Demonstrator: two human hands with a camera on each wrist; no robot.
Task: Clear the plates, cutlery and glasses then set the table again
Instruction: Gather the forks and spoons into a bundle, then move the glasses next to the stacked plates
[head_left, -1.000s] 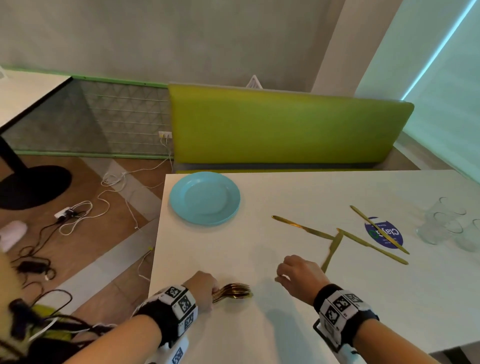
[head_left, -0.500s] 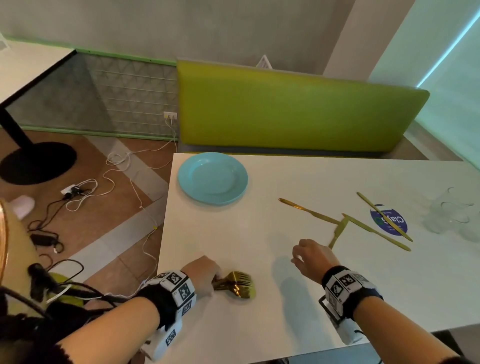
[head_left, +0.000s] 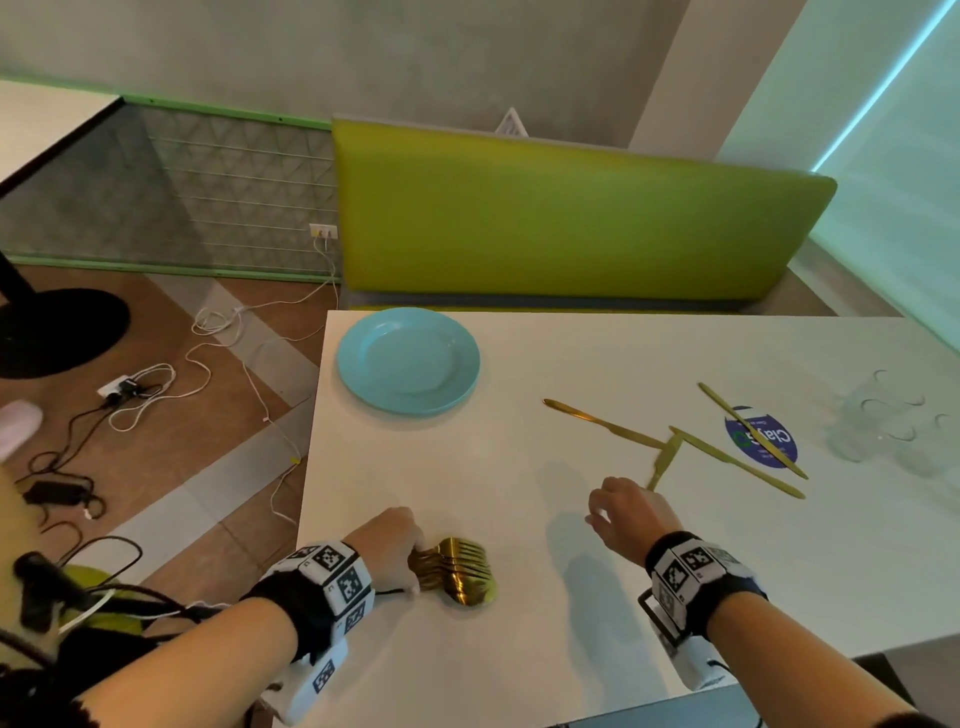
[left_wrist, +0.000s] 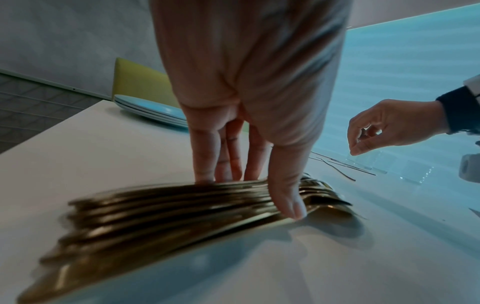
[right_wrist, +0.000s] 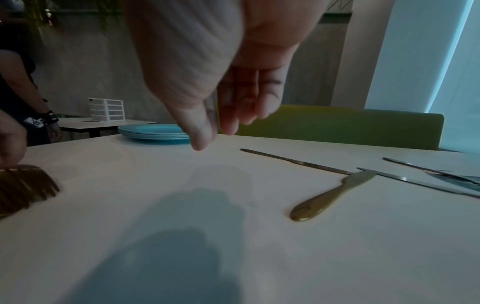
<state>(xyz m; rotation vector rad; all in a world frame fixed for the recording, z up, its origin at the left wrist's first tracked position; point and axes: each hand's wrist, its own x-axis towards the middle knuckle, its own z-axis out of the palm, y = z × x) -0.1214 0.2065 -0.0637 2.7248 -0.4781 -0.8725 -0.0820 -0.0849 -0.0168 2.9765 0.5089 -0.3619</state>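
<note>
Left hand (head_left: 390, 552) still grips the bundled gold metal forks (head_left: 457, 569) at six o'clock as the empty, loosely curled right hand (head_left: 631, 514) has advanced toward the gold knives (head_left: 670, 449) at three o'clock, collecting next.

right hand (head_left: 626, 517) nearer the knives (head_left: 660, 460), thumb and fingers loosened

Behind the white rectangular table (head_left: 649, 597), a lime-green padded bench backrest (head_left: 566, 228) against a grey concrete wall (head_left: 363, 52). To the left, a green-framed wire-mesh panel (head_left: 218, 197), brown wood-look floor (head_left: 171, 467) strewn with white and black cables (head_left: 156, 384), a black round table base (head_left: 57, 332). On the right, a pale window blind (head_left: 893, 171) edged by cyan light.
</note>
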